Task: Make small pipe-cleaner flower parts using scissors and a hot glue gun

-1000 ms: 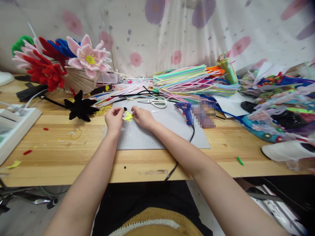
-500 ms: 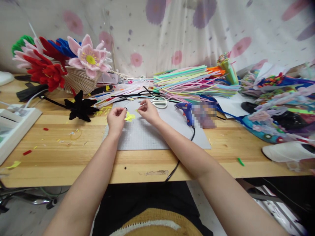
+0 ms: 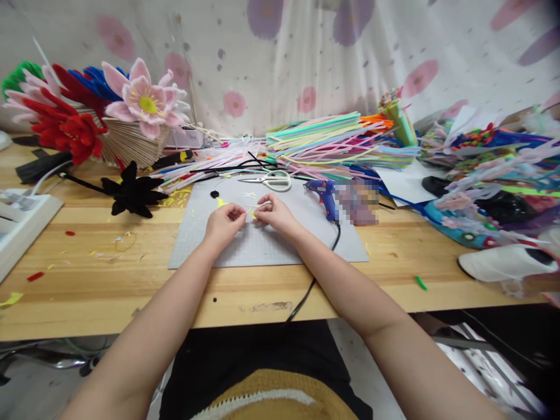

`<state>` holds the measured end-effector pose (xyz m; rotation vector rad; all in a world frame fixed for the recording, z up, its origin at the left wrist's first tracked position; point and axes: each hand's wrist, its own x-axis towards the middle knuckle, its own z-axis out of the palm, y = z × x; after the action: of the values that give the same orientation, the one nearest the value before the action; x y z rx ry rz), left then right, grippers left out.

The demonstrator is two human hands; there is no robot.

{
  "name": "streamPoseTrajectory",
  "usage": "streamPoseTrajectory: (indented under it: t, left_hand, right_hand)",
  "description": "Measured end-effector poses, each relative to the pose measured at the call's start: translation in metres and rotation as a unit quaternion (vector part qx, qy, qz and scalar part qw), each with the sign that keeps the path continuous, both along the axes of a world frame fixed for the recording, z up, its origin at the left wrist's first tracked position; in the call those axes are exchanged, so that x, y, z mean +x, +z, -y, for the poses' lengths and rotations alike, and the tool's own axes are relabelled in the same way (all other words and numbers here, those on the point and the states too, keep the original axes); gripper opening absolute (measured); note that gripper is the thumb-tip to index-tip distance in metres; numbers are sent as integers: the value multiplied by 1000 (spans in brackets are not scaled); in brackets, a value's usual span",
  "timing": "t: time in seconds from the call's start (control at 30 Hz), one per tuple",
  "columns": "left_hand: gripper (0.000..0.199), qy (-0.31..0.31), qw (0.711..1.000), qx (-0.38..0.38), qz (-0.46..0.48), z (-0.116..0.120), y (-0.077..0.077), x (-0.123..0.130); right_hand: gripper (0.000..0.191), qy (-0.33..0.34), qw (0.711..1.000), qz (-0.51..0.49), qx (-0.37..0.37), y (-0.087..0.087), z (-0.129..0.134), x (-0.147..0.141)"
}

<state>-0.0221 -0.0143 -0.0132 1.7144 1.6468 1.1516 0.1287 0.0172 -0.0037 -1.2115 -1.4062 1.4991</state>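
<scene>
Over the grey cutting mat (image 3: 280, 248), my left hand (image 3: 224, 226) is closed in a pinch, and whatever lies between its fingertips is too small to make out. Just to its right, my right hand (image 3: 276, 214) pinches a thin white strand (image 3: 261, 205) that points toward the left fingers. The two hands are close but apart. A little yellow shows below the right fingertips. Beyond my left hand, a small black round piece (image 3: 214, 194) and a yellow piece (image 3: 220, 202) lie on the mat. White-handled scissors (image 3: 277, 181) rest behind the hands.
A blue glue gun (image 3: 322, 195) lies right of my hands, its black cord crossing the mat. Bundles of coloured pipe cleaners (image 3: 319, 140) line the back. At left are a black fuzzy flower (image 3: 132, 191), a pink flower (image 3: 146, 100) and a white power strip (image 3: 30, 224).
My left hand has come right and nearer, away from the black round piece, and is closer to my right hand. The white strand now shows at the right fingers. The view has shifted slightly.
</scene>
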Motion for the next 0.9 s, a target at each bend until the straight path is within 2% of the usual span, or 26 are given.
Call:
streamPoseTrajectory:
  t: [0.9]
  left_hand:
    - [9,5,1000,-17,-16,0,0,-1]
  right_hand:
    - [28,4,999,-41,-4,-5,-2,-1]
